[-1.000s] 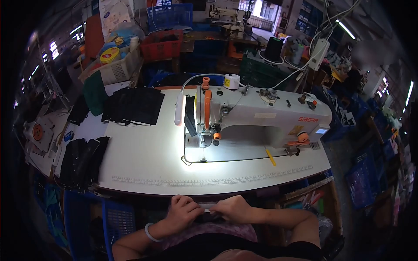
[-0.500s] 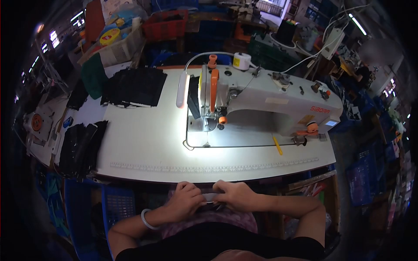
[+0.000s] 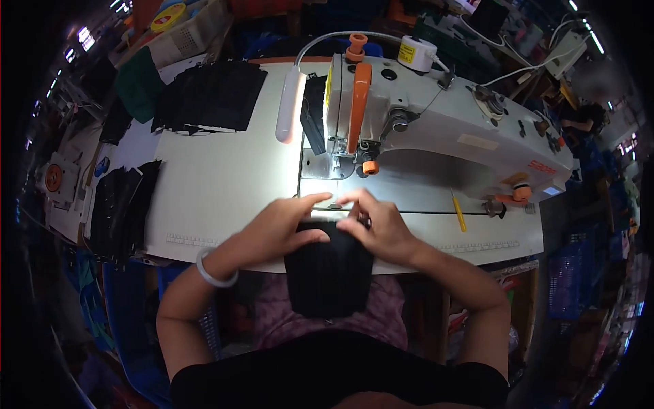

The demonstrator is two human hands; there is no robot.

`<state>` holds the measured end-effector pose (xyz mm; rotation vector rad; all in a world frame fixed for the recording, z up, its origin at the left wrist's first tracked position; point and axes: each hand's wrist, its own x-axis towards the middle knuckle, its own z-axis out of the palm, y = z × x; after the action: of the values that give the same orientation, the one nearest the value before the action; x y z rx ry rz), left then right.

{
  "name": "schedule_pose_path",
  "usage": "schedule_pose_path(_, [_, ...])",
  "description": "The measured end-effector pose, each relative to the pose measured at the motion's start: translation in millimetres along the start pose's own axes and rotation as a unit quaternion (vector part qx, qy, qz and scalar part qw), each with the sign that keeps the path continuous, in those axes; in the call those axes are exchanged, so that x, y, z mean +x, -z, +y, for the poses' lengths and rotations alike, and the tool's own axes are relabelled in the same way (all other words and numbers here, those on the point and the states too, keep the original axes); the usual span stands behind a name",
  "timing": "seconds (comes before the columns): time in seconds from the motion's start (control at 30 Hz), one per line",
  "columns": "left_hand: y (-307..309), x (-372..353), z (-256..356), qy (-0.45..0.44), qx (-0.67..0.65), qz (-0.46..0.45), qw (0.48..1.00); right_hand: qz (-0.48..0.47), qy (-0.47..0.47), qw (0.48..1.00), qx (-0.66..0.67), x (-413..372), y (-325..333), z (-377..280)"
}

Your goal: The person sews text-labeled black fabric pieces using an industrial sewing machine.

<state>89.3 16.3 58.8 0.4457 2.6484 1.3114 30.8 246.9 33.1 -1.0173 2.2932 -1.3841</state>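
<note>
A black fabric piece [image 3: 328, 273] stretches from the front of the sewing table down over my lap, with a pale strip along its top edge. My left hand [image 3: 286, 221] holds its upper left side, thumb lying on the cloth and index finger stretched forward. At its upper right, my right hand [image 3: 378, 228] grips the cloth with thumb and bent fingers, index finger raised. Some fingertips are hidden by the cloth. Just beyond my hands stands the sewing machine [image 3: 436, 129], its needle area [image 3: 340, 163] lit by a lamp [image 3: 291, 105].
Stacks of black fabric pieces [image 3: 211, 95] lie at the table's back left, with another stack [image 3: 119, 211] at the left edge. A green cloth [image 3: 139, 83] is beside them. A yellow tool [image 3: 459, 213] rests right of my hands. A ruler strip [image 3: 484, 247] runs along the front.
Both hands have risen from my lap to the tabletop before the needle, bringing the black fabric piece into view. The camera view has shifted closer to the machine.
</note>
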Motion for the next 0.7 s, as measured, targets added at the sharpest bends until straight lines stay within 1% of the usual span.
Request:
schedule_pose_path(0.03, [4.4, 10.9, -6.7, 0.004, -0.004, -0.003, 1.0, 0.012, -0.005, 1.0, -0.001, 9.9, 0.6, 8.3])
schedule_pose_path(0.13, [13.6, 40.1, -36.4, 0.055, 0.032, -0.062, 0.996, 0.03, -0.014, 0.999, -0.004, 32.0, 1.5, 30.2])
schedule_pose_path(0.17, [15.7, 46.5, -43.8, 0.058, 0.03, -0.062, 0.996, 0.043, 0.066, 0.994, -0.078, 36.7, 3.5, 35.9])
schedule_pose_path(0.2, [17.8, 52.3, -51.1, 0.054, 0.076, -0.052, 0.994, 0.057, 0.146, 0.976, -0.15, 40.3, 5.5, 41.1])
schedule_pose_path(0.23, [19.6, 56.7, -57.1, 0.05, 0.123, -0.042, 0.99, 0.069, 0.225, 0.947, -0.22, 42.6, 7.1, 45.1])
schedule_pose_path(0.27, [20.5, 59.1, -61.3, 0.047, 0.169, -0.031, 0.984, 0.066, 0.225, 0.947, -0.218, 42.8, 9.0, 47.7])
schedule_pose_path(0.3, [20.6, 58.7, -62.0, 0.05, 0.166, -0.031, 0.984, 0.032, 0.234, 0.943, -0.235, 40.5, 10.9, 49.6])
schedule_pose_path(0.37, [19.6, 54.0, -56.4, -0.027, 0.203, 0.045, 0.978, -0.034, 0.249, 0.931, -0.266, 33.9, 12.7, 51.5])
schedule_pose_path(0.4, [16.9, 52.6, -54.9, -0.067, 0.221, 0.082, 0.969, -0.035, 0.246, 0.932, -0.266, 33.1, 13.1, 51.5])
schedule_pose_path(0.43, [11.0, 49.2, -55.9, -0.068, 0.219, 0.081, 0.97, -0.029, 0.247, 0.932, -0.265, 33.3, 13.6, 50.9])
schedule_pose_path(0.53, [-12.7, 31.6, -59.1, -0.156, 0.14, 0.011, 0.978, -0.018, 0.246, 0.933, -0.261, 33.0, 14.8, 55.3])
schedule_pose_path(0.63, [-18.5, 27.2, -45.7, -0.164, 0.145, 0.024, 0.975, 0.037, 0.251, 0.936, -0.245, 34.3, 19.9, 67.0])
schedule_pose_path(0.7, [-17.8, 28.2, -42.8, -0.167, 0.147, 0.034, 0.974, 0.036, 0.247, 0.934, -0.256, 33.9, 19.9, 68.9])
